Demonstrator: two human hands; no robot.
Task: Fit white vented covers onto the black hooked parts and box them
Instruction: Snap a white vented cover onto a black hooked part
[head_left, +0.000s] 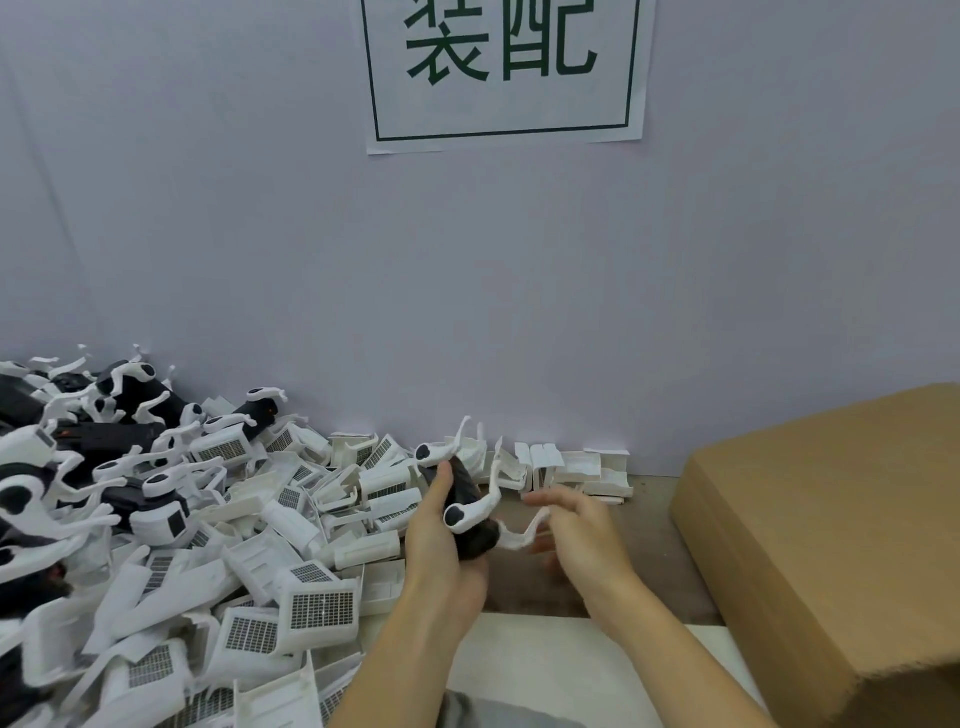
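Note:
My left hand (441, 540) grips a black hooked part (475, 535) with white curved hooks, held above the table at centre. My right hand (576, 530) hovers just right of it, blurred, fingers spread and loose, close to the part's white hook (522, 538); I cannot tell if it touches. White vented covers (317, 608) lie heaped to the left. More black hooked parts (130, 415) are piled at the far left. A closed cardboard box (831, 545) stands on the right.
A pale wall (467, 286) with a paper sign (506, 67) rises right behind the table. Several white covers (582, 470) stand in a row against the wall. A white sheet (545, 670) lies at the near edge, brown tabletop (644, 530) beyond it.

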